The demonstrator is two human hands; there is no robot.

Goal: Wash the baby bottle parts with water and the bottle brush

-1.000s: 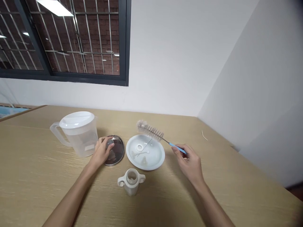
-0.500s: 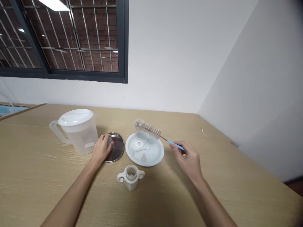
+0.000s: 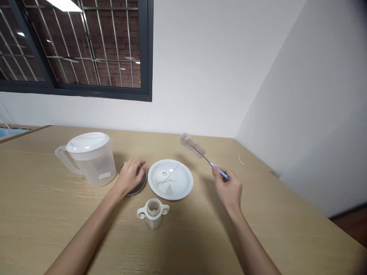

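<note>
Brush (image 3: 197, 149) is pinched in right hand (image 3: 229, 191), raised and tilted near plate (image 3: 184, 184); left hand (image 3: 129, 178) is over tray (image 3: 139, 187), fingers loosely bent, cannot tell whether it holds anything; jug (image 3: 96, 164) stands left of tray; two-handled bottle (image 3: 153, 219) stands upright, nearer than plate; ring (image 3: 161, 174) lies in plate.

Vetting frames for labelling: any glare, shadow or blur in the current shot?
Head view, glare: bright light patch at the window's top, small glint inside the white plate; head view, shadow: soft dark patches on the table between the arms; head view, blur: left hand and brush bristles slightly soft; head view, edges: upper right corner darkened.
</note>
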